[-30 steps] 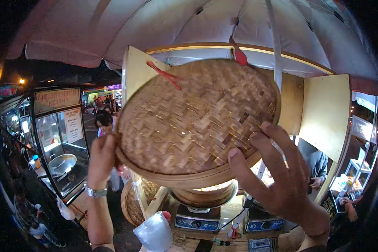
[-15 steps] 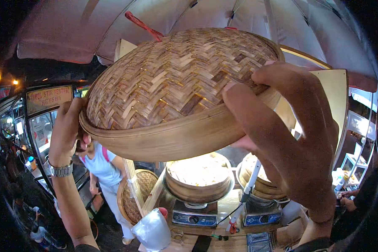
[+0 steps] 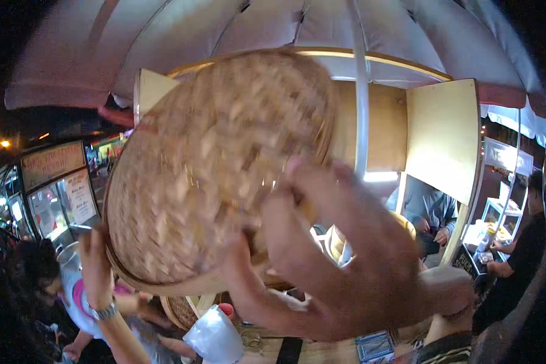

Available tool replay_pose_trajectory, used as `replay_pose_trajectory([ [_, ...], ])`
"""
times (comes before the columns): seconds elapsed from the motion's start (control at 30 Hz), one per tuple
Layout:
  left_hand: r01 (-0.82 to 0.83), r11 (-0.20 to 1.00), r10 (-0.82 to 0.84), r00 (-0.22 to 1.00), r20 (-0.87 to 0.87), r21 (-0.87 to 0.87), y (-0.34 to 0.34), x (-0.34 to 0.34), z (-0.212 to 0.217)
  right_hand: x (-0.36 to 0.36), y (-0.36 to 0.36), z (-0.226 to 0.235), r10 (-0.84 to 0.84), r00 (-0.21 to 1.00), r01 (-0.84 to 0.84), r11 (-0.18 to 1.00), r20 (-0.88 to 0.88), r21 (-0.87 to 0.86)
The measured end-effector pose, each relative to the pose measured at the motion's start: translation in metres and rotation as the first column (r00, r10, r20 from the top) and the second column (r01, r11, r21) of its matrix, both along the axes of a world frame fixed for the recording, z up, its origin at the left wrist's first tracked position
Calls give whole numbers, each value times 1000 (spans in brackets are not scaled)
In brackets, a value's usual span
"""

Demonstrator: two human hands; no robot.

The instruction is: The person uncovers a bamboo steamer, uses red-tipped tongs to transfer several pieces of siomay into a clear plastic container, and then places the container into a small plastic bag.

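A big round woven bamboo steamer lid (image 3: 206, 164) fills the middle of the view, tilted steeply toward me and blurred by motion. My left hand (image 3: 96, 259), with a metal watch on the wrist, grips its lower left rim. My right hand (image 3: 340, 255) looms large and blurred in front, fingers curled on the lid's right rim. Below the lid only a sliver of another bamboo steamer (image 3: 337, 239) shows.
A white canopy (image 3: 236, 30) and its pole (image 3: 361, 109) hang overhead, with yellow board panels (image 3: 443, 139) behind. A white plastic bag (image 3: 215, 337) sits low in the centre. People stand at the right (image 3: 428, 209) and lower left (image 3: 67, 297). A glass-fronted stall (image 3: 48, 200) is at left.
The lid has swung from nearly flat overhead to steeply tilted and lower. My right hand came closer to the camera; my left hand dropped down the left rim.
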State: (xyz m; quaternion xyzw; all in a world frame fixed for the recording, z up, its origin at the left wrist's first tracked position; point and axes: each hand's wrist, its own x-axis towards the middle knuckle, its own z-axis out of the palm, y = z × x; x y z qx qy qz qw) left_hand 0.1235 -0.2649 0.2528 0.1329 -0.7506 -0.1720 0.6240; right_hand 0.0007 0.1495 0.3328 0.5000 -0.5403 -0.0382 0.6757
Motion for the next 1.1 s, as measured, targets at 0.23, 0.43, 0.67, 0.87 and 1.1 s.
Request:
replay_pose_trajectory([
  [0.23, 320, 855, -305, 947, -104, 407, 71, -7, -36, -7, 14, -42, -27, 999, 25, 998, 24, 49],
  [0.43, 38, 988, 3, 965, -262, 150, 55, 18, -66, 5, 24, -27, 129, 991, -131, 990, 35, 50],
  [0.67, 457, 849, -349, 862, -367, 265, 84, -8, 132, -33, -4, 97, 145, 986, -155, 980, -86, -122],
  [0.87, 508, 859, -500, 815, -294, -53, 108, 16, 148, -70, -73, 230, 191, 968, -231, 935, -164, -269],
  [1.1, 676, 736, -573, 592, 567, 37, 93, 149, 41, -106, -158, 305, 114, 994, -105, 915, -2, -390],
])
